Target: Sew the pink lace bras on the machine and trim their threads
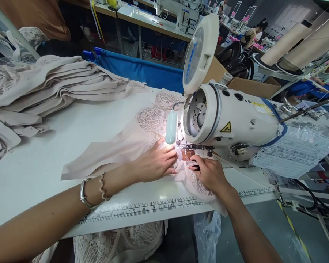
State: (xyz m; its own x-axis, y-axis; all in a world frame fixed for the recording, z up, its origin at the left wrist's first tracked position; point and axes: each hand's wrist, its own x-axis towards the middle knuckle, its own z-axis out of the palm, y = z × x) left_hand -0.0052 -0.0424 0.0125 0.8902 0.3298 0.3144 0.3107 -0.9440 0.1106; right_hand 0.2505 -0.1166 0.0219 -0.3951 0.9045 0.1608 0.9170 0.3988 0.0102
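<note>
A pale beige lace garment piece [152, 120] lies under the head of a white sewing machine [235, 113], with a plain fabric tail spreading left. My left hand [160, 160] rests on the cloth just left of the needle area, its fingers stretched out over the lace. At the right of the needle area, my right hand [208, 171] is closed, thumb and fingers pinching the lace near the front. A small black item [195, 167] shows beneath those fingers; its kind is unclear. A light green lamp [171, 127] shines on the stitching spot, where my fingers partly hide the cloth.
A stack of beige garment pieces [63, 82] covers the table's left side. The machine's round cover [201, 54] stands raised. A ruler strip [153, 207] runs along the front edge. More lace pieces [120, 241] hang below. A blue cloth bin [142, 67] sits behind.
</note>
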